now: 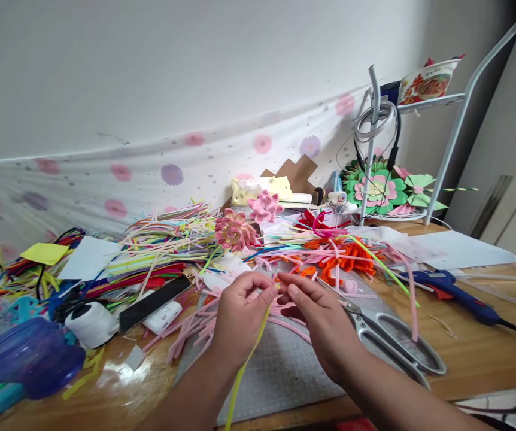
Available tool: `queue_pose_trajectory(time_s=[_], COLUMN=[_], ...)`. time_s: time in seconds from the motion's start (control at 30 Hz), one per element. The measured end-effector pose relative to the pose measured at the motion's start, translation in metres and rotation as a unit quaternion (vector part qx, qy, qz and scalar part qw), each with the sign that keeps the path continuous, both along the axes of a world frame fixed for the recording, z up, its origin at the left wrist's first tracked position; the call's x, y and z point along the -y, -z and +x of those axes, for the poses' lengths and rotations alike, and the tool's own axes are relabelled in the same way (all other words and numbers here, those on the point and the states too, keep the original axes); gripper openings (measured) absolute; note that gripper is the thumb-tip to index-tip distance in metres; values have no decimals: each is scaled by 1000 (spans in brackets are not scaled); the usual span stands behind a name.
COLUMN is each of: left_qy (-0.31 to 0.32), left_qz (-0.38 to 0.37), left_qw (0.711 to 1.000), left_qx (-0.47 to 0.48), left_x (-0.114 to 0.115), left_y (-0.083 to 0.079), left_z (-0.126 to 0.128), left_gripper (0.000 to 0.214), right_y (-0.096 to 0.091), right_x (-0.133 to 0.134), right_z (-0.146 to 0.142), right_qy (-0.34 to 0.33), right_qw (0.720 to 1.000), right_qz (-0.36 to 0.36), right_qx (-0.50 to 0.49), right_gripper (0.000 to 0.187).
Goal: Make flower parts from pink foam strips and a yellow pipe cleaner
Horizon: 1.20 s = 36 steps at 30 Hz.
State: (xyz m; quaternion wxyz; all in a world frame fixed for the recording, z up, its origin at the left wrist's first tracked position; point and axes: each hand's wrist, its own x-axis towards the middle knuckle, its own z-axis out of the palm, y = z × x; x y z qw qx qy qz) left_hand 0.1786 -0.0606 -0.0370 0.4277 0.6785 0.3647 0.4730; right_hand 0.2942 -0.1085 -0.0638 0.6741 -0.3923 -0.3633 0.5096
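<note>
On the white printed bowl (429, 82), up on the shelf (440, 101) of the metal rack, stand large red Chinese characters, of which 牛 can be read; the smaller characters near it are too blurred; the small dark prints on the pale yellow packet (258, 190) are likewise illegible.

On the table (123, 392), a pipe cleaner (239, 380) hangs over the cutting mat (285, 377), with scissors (357, 318) then a glue gun (458, 296) rightward, a bowl (29, 359) leftward and flowers (235, 230) behind

Long yellow strand (237, 383) — slim, gently curved, aslant
</note>
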Motion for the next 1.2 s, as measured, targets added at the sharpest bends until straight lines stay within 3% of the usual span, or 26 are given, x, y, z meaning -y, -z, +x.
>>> queue_pose_trajectory(time_s=[0.1, 0.23, 0.47, 0.73, 0.93, 1.07, 1.13, 1.2], left_qy=[8, 10, -2, 58, 26, -11, -17, -20], left_qz=[-70, -158, -120, -222, -152, -100, -78, -48], left_qw=[991, 979, 986, 970, 981, 983, 986, 994], left_qx=[110, 126, 111, 77, 121, 152, 143, 100], left_x=[4, 8, -5, 3, 1, -4, -7, -9], left_y=[-5, -7, -5, -2, -2, 5, 8, 10], left_z=[1, 2, -2, 2, 0, -10, -18, -28], left_gripper=[9, 15, 15, 25, 14, 14, 14, 13], right_y=[7, 13, 8, 9, 23, 27, 21, 10], right_x=[2, 2, -3, -6, -4, 0, 2, 4], right_z=[-13, -28, -22, -21, -21, -16, -9, 2], right_qy=[-73, -117, -127, -136, -92, -61, -40, -14], right_qw=[996, 992, 991, 987, 976, 931, 874, 795], right_qz=[0, 13, -42, -52, -1, 50, 89, 118], right_qx=[-46, -49, 0, 72, 200, 356, 476, 595], right_gripper=[33, 25, 32, 33, 34, 34, 27, 20])
